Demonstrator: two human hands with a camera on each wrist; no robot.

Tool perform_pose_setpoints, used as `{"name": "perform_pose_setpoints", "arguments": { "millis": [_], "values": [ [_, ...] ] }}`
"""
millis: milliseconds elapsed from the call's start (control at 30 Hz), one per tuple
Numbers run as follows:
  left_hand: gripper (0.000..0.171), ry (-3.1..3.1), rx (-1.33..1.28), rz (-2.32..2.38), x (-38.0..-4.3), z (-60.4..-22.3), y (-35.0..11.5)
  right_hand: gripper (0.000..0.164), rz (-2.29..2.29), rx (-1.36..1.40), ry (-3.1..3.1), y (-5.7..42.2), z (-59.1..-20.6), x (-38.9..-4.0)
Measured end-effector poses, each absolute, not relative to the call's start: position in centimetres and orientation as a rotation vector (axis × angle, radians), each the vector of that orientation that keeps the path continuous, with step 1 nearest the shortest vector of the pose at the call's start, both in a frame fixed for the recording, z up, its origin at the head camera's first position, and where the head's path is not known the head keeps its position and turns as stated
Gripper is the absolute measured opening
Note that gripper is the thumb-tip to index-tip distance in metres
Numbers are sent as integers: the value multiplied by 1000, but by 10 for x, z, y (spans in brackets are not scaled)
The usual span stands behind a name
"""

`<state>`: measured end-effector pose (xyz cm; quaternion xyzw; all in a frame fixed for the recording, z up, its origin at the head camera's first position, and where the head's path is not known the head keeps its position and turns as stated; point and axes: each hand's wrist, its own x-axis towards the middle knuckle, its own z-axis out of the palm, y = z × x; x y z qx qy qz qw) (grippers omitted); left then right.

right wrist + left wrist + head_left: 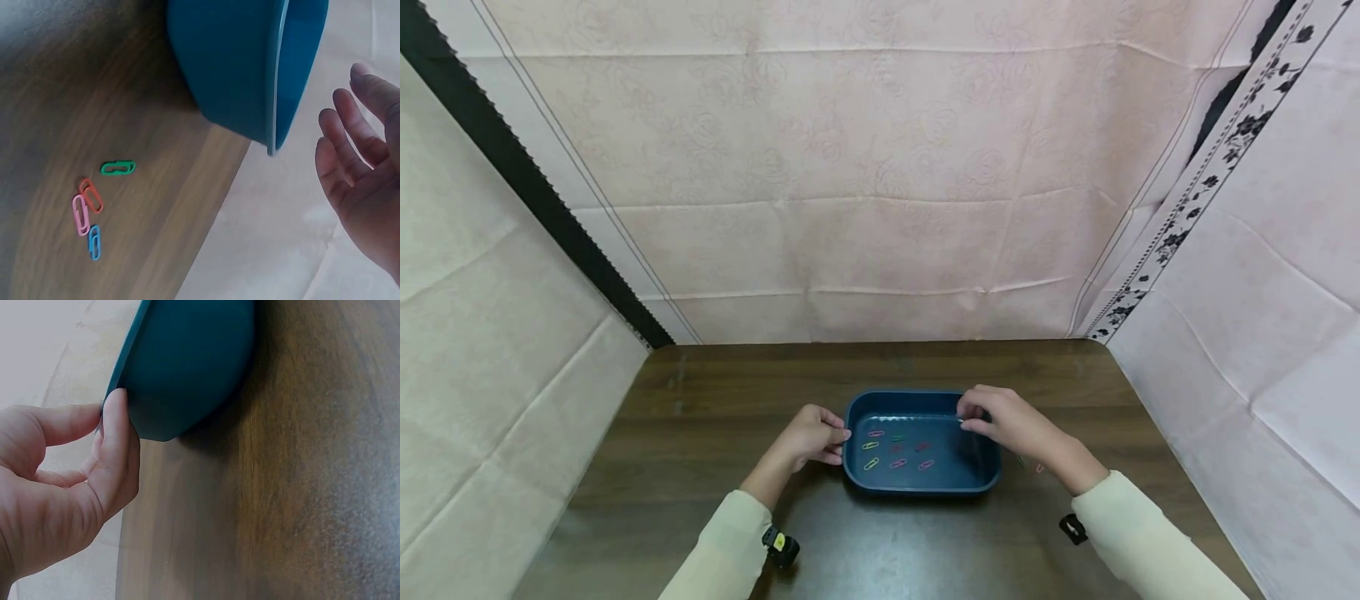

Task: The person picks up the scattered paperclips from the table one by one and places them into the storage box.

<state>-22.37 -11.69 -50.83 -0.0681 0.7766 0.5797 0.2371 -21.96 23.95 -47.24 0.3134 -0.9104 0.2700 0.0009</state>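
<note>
A dark blue rectangular tray (921,490) stands on the wooden table. Several coloured paper clips lie spread over the left and middle of its floor, among them a yellow paper clip (871,464) and a pink paper clip (926,465). My left hand (817,435) pinches the tray's left rim between thumb and fingers, as the left wrist view also shows. Above the tray's right side hovers my right hand (1009,419), fingers loosely bent and apart. A tiny pale speck shows by its thumb tip in the head view; what it is I cannot tell.
To the right of the tray, on the wooden table (715,467), lie loose paper clips: a green paper clip (118,167), a red paper clip (92,195), a pink paper clip (80,214) and a blue paper clip (94,242). Pale cloth (880,167) hangs behind and along both sides.
</note>
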Motion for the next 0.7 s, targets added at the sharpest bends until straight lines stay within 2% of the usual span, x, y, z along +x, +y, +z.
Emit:
{"name": "perform_pose_setpoints", "arguments": {
  "millis": [700],
  "values": [
    [20, 2120, -197, 1605, -225, -510, -116, 16, 887, 763, -2770, 291, -499, -208]
  ]
}}
